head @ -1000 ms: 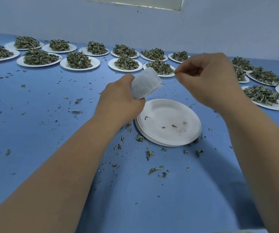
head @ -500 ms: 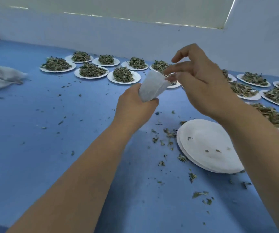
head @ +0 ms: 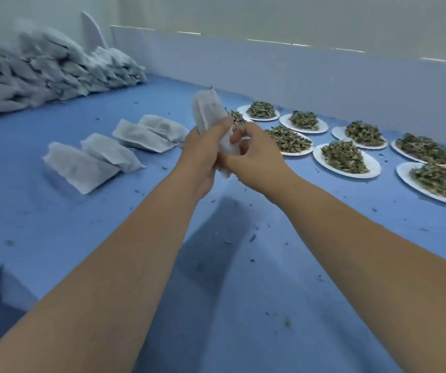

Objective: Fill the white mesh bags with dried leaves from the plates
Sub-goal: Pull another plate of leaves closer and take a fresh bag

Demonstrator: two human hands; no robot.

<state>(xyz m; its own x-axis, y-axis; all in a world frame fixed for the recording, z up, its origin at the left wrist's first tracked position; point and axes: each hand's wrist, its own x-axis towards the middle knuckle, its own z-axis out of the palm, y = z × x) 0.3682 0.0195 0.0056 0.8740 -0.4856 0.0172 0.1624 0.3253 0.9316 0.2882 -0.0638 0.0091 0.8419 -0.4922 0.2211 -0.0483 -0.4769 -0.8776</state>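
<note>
Head view: left hand (head: 203, 154) grasps the mesh bag (head: 207, 111) upright, presumably to retain its contents; right hand (head: 254, 160) pinches its lower end. Loaded plates (head: 317, 157) lie at 2 o'clock.

held bag (head: 207, 110) 1 | loose bags (head: 82, 168) 4 | leaf plates (head: 319, 158) 8+ | piled bags (head: 41, 71) uncounted

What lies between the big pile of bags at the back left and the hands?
Four white bags lie flat on the blue table, in two pairs. The head view shows it.
</note>
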